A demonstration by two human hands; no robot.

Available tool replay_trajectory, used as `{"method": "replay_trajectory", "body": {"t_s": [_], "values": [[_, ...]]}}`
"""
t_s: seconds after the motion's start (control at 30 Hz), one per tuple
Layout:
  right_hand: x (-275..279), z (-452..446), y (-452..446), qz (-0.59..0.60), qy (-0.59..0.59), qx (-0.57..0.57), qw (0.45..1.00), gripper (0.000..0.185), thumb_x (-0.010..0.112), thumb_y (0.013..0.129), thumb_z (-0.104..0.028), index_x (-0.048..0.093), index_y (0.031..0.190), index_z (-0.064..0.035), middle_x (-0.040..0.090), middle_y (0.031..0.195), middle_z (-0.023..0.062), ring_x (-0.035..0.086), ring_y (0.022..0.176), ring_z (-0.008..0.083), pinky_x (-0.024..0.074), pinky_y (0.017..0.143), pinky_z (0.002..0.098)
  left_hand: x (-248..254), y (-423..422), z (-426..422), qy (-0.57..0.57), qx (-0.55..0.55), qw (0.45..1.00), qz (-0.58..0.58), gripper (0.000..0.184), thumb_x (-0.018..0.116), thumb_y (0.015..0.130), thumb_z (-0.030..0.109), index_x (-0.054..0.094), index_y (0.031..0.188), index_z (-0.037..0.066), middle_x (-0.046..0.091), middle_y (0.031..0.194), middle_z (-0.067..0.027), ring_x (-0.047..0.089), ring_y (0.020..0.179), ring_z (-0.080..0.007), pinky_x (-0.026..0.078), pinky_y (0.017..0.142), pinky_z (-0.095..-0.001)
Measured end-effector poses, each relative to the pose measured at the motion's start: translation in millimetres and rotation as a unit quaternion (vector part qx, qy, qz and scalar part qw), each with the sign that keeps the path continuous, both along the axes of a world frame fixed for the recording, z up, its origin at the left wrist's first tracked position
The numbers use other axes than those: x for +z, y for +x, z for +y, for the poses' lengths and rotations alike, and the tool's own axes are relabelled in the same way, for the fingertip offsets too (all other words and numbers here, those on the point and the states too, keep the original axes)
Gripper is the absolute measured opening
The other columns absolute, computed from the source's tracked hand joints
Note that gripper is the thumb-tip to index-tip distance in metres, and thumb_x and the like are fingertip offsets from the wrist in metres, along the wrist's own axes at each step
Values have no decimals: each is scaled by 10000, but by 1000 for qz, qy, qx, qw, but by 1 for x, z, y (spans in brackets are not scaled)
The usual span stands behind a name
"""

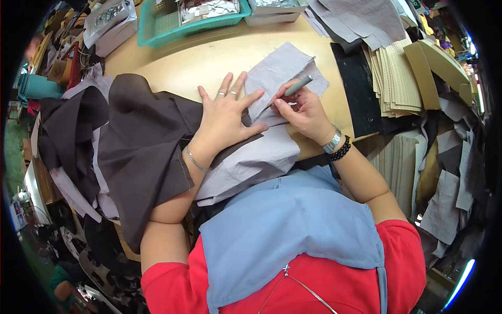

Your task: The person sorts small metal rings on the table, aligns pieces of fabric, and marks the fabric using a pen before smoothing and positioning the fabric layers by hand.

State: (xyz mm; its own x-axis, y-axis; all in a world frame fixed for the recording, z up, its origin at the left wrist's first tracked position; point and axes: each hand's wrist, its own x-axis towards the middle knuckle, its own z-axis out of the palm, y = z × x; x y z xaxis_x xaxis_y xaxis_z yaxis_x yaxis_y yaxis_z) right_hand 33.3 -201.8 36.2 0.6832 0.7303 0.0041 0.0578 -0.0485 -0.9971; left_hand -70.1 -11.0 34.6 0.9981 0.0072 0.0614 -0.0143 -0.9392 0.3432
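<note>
My left hand (226,116) lies flat with its fingers spread, pressing on dark brown fabric and the edge of a light grey cloth piece (280,65). In my right hand (304,111) is a grey-green pen (299,85), its tip low against the grey cloth. The dark brown fabric (144,123) drapes over my left forearm and spreads across the left of the table. Another light grey cloth (256,159) lies crumpled below my left hand, near the table's front edge. The pen tip is partly hidden by my fingers.
A teal basket (157,36) and a white box of small metal parts (109,18) stand at the back of the wooden table (204,57). To the right are stacked cream textured sheets (392,83), an open carton (436,68) and hanging grey scraps (442,209). A person's arm (65,290) shows lower left.
</note>
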Motion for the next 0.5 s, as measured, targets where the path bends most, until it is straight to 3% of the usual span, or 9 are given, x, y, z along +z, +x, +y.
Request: {"method": "replay_trajectory", "body": {"t_s": [0.5], "values": [[4,1,1,-44,-26,29,998,159,642,899,-35,552,1028,-14,631,923,33,636,824,83,549,682,245,-3,0,1,-3,-5,1000,-16,750,726,686,633,560,1347,322,324,1547,-128,280,1427,-381,171,989,-790]]}}
